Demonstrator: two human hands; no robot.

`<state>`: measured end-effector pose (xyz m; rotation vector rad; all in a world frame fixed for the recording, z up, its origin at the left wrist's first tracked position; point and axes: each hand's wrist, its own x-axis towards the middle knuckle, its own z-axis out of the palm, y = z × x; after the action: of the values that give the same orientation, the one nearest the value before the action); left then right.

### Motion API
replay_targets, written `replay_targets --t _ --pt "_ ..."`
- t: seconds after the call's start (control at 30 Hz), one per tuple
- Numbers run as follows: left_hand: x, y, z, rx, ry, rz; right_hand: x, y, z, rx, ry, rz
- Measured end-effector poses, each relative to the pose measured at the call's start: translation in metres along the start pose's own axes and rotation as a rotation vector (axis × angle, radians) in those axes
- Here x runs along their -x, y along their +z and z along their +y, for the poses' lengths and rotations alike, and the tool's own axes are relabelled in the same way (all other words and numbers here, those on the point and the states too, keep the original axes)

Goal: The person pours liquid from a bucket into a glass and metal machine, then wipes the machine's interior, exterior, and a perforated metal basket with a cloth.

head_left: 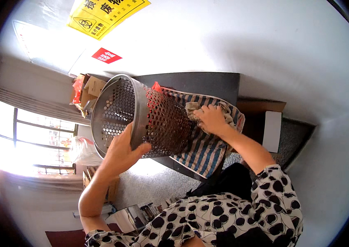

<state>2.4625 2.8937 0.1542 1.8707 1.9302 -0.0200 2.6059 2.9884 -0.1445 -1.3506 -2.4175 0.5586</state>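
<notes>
A perforated metal cylinder [163, 131] lies on its side on a striped cloth [201, 162], its rimmed open end toward the left. My left hand [121, 150] grips the near part of that rim, thumb on the perforated outside. My right hand [211, 120], fingers bent, is closed on a crumpled pale rag [226, 108] at the right of the cylinder, over the striped cloth. A small red item [156, 85] shows behind the cylinder. The underside of the cylinder is hidden.
A dark tabletop [207, 80] backs onto a white wall with signs. Cardboard boxes [94, 86] stand at the back left, and an open box [256, 105] with a white panel [271, 131] sits at the right. A white bag [81, 150] hangs near the window.
</notes>
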Motion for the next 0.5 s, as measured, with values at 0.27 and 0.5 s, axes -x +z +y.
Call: replay_targets --t 0.27,0.5 --pt "0.012 0.025 -0.047 0.02 0.03 0.258 -0.067 -0.095 -0.042 -1.265 -0.063 0.39" --pt "0.019 0.03 -0.068 -0.075 0.143 0.296 -0.122 -0.092 -0.101 -1.315 -0.049 0.184"
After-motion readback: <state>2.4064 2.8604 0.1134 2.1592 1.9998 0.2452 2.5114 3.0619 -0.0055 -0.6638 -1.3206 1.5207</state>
